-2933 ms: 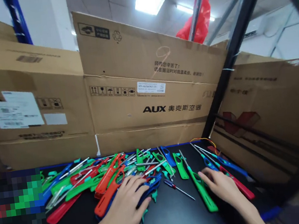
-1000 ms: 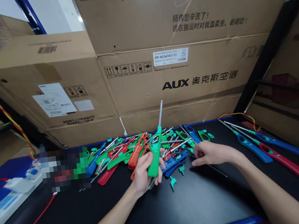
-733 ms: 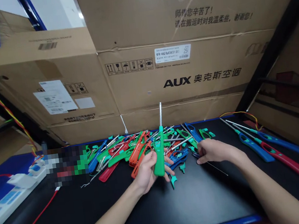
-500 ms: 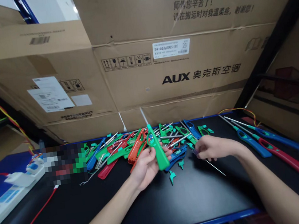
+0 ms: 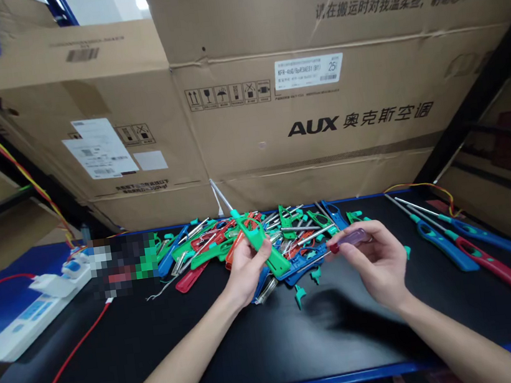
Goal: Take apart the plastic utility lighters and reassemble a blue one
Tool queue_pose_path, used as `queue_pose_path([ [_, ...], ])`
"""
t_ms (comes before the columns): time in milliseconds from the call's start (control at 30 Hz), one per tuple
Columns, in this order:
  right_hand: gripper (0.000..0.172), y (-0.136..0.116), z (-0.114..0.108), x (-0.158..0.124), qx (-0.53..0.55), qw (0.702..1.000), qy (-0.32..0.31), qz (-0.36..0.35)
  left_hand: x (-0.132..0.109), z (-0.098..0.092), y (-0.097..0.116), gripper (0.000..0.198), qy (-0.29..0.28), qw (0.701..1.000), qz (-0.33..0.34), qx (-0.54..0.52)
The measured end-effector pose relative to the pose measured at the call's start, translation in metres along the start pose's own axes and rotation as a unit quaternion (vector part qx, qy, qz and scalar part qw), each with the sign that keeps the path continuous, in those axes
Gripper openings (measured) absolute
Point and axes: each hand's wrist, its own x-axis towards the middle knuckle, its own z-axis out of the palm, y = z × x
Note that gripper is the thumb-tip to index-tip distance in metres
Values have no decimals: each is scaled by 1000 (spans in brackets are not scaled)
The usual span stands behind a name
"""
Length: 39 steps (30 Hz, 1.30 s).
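a: where is the green lighter?

b: in the person's left grip, raised above the worktop, its metal tube slanting up and to the left. that grip is closed around the handle.

a: and the right grip?

b: grasping a screwdriver by its purple handle, the shaft pointing left toward the lighter's lower end. whether the tip touches it cannot be told.

a: what could go wrong?

b: pressed at that slant, the tip could slip and scratch the green plastic or jab the left fingers. too loose a hold might let the lighter twist. anything small that dropped could get lost in the pile of parts behind, or among the teal pieces scattered in front.

a: any containers?

b: a wide cardboard box stands behind the pile, with a carton at its left. neither inside shows, so the contents cannot be told. the parts lie loose; three long lighters lie well apart at the right.
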Motion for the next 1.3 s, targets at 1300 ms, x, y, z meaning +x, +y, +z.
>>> queue_pose_path([
  [1300, 47, -11, 19, -29, -139, 919, -211, -302, -25, 15, -27, 39, 46, 986, 64, 147],
])
